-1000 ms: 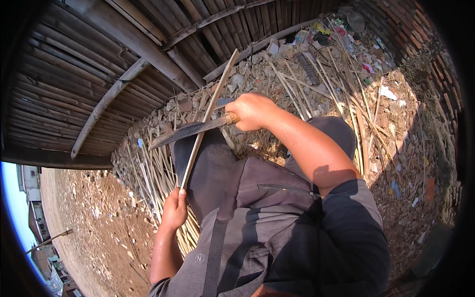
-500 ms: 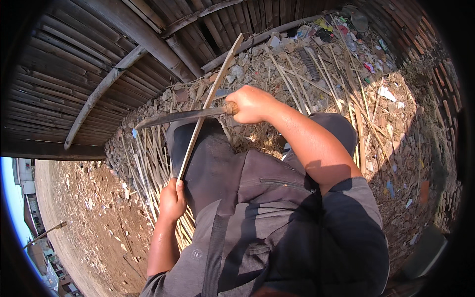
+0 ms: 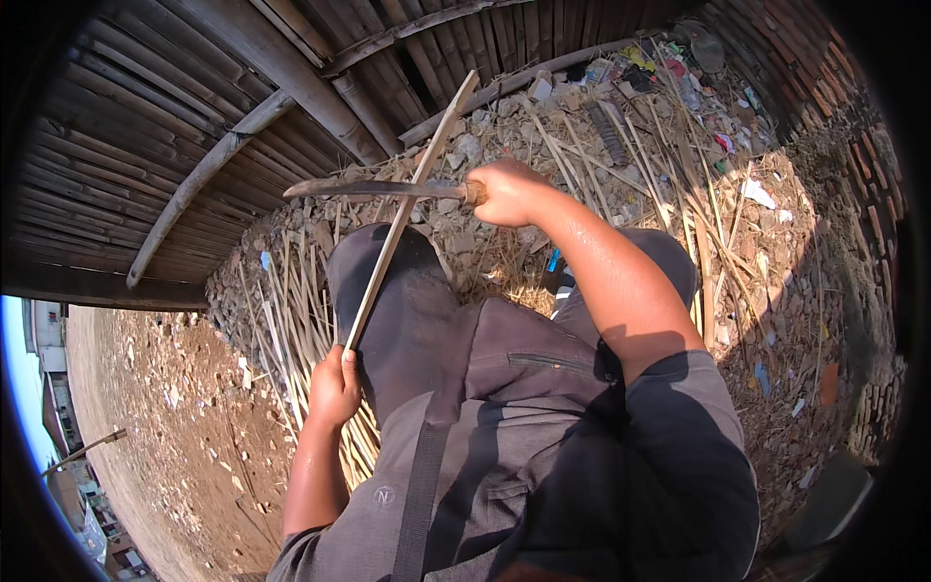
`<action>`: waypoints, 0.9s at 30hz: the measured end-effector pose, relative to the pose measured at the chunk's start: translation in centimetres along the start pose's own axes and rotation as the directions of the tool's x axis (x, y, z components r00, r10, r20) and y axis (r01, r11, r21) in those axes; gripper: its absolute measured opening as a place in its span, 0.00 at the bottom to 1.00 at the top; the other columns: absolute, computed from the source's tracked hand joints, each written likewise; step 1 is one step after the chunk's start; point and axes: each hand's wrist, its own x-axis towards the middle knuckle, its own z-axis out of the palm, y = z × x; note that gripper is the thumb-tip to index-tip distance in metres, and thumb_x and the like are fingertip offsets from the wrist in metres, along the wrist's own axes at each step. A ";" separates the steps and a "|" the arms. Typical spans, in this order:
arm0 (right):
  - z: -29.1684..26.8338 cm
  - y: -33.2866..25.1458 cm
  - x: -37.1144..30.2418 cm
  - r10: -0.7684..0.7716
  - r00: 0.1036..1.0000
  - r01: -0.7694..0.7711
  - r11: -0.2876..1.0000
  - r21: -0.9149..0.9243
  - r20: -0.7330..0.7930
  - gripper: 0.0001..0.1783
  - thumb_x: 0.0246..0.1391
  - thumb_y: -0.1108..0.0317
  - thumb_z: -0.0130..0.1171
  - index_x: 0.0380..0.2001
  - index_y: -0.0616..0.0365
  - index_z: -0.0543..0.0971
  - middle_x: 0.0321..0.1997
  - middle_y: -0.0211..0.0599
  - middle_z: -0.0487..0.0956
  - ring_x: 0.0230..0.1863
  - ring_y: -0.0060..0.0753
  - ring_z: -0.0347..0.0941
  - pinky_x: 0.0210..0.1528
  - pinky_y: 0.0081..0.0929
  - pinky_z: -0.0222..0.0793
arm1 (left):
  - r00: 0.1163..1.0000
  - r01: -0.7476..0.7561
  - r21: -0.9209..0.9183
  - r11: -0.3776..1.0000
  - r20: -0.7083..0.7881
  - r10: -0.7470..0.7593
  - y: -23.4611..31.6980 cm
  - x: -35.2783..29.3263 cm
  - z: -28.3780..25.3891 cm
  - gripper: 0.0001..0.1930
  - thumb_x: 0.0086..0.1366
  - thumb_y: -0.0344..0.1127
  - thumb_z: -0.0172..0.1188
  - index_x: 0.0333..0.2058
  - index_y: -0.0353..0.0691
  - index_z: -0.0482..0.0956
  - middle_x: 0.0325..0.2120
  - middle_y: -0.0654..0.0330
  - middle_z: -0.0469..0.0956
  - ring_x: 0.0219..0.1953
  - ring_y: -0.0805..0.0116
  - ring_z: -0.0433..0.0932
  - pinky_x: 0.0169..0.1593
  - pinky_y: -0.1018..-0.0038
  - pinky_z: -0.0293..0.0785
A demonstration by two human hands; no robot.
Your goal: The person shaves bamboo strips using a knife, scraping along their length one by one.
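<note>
My left hand (image 3: 335,386) is closed round the lower end of a long, pale bamboo strip (image 3: 385,260), which slants up and away across my left thigh. In my right hand (image 3: 507,193) is the wooden handle of a machete (image 3: 364,188), fingers wrapped round it. Its long dark blade points left and crosses the strip above my left knee; whether the edge touches the strip I cannot tell. Beside my left leg lies a bundle of bamboo strips (image 3: 281,325) on the ground.
A bamboo slat wall (image 3: 107,175) with round poles rises ahead and to the left. More loose strips (image 3: 698,204) lie over rubble and litter ahead to the right. A brick wall (image 3: 868,194) borders the right side. Bare earth (image 3: 175,417) stretches to the left.
The machete in my right hand has moved up along the strip, away from me, and slightly right. My left hand keeps its grip on the strip, almost in the same place.
</note>
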 end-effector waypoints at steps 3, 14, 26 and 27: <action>0.1 5.1 1.3 0.084 0.950 -0.088 0.996 -0.001 -0.299 0.23 0.46 0.64 0.58 0.47 0.54 0.82 0.50 0.53 0.82 0.54 0.55 0.78 0.57 0.44 0.73 | 0.999 -0.035 -0.028 0.999 -0.011 0.035 1.3 0.9 -1.3 0.22 0.78 0.46 0.45 0.30 0.32 0.71 0.20 0.43 0.75 0.25 0.41 0.75 0.32 0.55 0.70; -0.1 4.9 0.2 0.113 0.993 -0.112 0.992 0.059 -0.022 0.17 0.43 0.67 0.59 0.40 0.54 0.83 0.44 0.50 0.84 0.48 0.57 0.80 0.50 0.47 0.76 | 0.996 -0.035 -0.074 0.997 0.077 0.041 0.7 1.1 -1.1 0.23 0.78 0.47 0.45 0.32 0.30 0.72 0.21 0.46 0.76 0.26 0.53 0.77 0.33 0.61 0.72; -0.3 3.0 -0.7 0.061 0.998 -0.061 0.997 -0.054 -0.010 0.23 0.47 0.64 0.59 0.50 0.53 0.82 0.51 0.50 0.82 0.54 0.51 0.79 0.57 0.43 0.75 | 0.996 -0.019 -0.053 0.998 0.087 0.024 -0.5 0.1 -1.5 0.23 0.78 0.46 0.45 0.34 0.30 0.75 0.24 0.45 0.78 0.28 0.49 0.78 0.36 0.61 0.74; -0.3 5.6 0.2 0.210 0.961 -0.165 0.958 0.236 -0.179 0.21 0.48 0.65 0.59 0.47 0.52 0.82 0.50 0.50 0.83 0.53 0.52 0.79 0.57 0.44 0.75 | 0.997 -0.033 -0.114 0.993 0.065 0.041 -1.0 0.5 -1.5 0.23 0.78 0.46 0.45 0.34 0.30 0.75 0.24 0.44 0.78 0.29 0.48 0.79 0.37 0.60 0.74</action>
